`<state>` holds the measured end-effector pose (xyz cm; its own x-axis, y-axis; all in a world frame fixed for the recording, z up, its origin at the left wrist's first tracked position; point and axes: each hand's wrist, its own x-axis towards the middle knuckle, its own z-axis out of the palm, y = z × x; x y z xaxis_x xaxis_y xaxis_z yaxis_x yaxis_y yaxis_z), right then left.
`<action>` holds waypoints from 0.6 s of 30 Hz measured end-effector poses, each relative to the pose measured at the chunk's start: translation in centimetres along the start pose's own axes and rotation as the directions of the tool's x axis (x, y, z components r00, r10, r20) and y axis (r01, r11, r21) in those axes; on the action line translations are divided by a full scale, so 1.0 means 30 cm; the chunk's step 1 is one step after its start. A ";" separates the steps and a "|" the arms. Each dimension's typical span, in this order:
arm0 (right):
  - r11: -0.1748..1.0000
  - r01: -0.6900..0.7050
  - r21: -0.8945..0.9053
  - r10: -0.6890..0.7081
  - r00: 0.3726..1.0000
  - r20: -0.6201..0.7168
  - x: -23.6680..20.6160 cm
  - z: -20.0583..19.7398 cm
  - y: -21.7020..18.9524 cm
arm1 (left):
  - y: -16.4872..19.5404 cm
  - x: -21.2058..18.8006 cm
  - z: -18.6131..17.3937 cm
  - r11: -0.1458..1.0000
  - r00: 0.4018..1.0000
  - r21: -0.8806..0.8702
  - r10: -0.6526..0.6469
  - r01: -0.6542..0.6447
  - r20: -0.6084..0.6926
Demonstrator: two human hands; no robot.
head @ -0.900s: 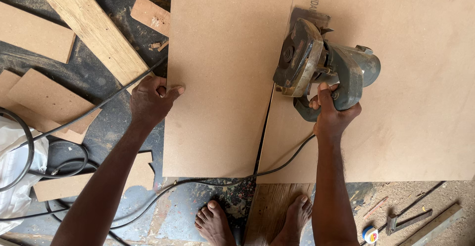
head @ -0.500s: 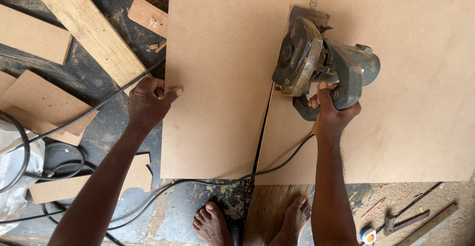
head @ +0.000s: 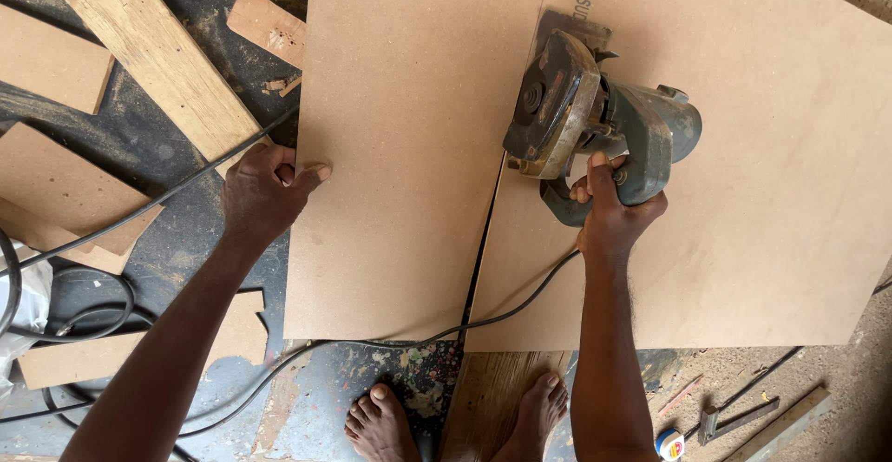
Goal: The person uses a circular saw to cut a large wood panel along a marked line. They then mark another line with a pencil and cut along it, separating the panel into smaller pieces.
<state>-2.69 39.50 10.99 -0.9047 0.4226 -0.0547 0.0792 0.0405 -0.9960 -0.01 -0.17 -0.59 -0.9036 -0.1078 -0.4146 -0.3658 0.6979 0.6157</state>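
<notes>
Your right hand reaches forward on a straight arm and is closed around the rear handle of the circular saw. The saw sits on the brown board, at the end of the cut line, with its long axis lying across the cut. Your left hand, fingers loosely bent, presses on the left edge of the board's cut part, holding nothing.

Left hand lies palm-down, fingers pointing toward three o'clock; right hand is fisted, forearm reaching toward twelve o'clock.
</notes>
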 end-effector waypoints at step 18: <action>0.999 0.033 0.000 -0.033 0.999 0.022 0.041 0.010 0.016 | 0.012 0.004 -0.008 1.000 1.000 0.001 0.001 -0.001 0.006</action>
<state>-3.88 39.76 10.42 -0.9157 0.4012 -0.0229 0.0490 0.0548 -0.9973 -0.30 -0.10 -0.25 -0.9026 -0.1024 -0.4182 -0.3644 0.6989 0.6155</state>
